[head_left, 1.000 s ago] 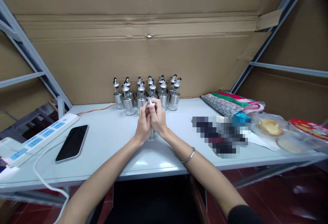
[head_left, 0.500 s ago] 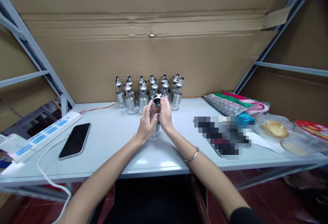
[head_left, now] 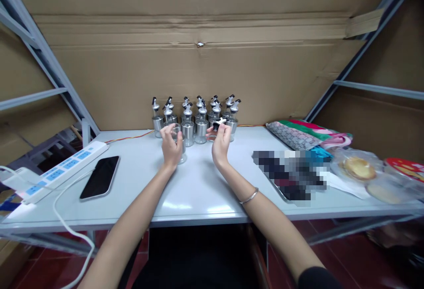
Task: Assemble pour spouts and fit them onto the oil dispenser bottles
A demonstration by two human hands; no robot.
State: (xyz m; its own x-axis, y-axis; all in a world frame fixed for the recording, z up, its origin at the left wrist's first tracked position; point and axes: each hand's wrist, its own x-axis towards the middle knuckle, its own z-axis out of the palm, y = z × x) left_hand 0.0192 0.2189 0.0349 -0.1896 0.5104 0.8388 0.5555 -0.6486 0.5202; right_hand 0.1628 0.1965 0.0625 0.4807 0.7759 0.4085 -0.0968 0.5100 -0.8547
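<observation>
My left hand [head_left: 171, 147] grips a clear glass bottle body [head_left: 179, 144] with no top, held just above the white table [head_left: 198, 192]. My right hand [head_left: 221, 142] holds the bottle's black and silver pourer cap [head_left: 218, 124], lifted away to the right of the bottle. Behind both hands stands a cluster of several glass and steel dispenser bottles [head_left: 198, 119] with their pourer caps on, against the cardboard wall.
A black phone [head_left: 100, 177] and a white power strip [head_left: 58, 172] with a cable lie at the left. At the right are folded cloth [head_left: 304, 133], a blurred object [head_left: 291, 174] and bagged food [head_left: 359, 169]. Metal shelf posts flank the table.
The hands, joined on one bottle before, have come apart: the right hand took the cap off to the right, the left hand carried the bottle body left.
</observation>
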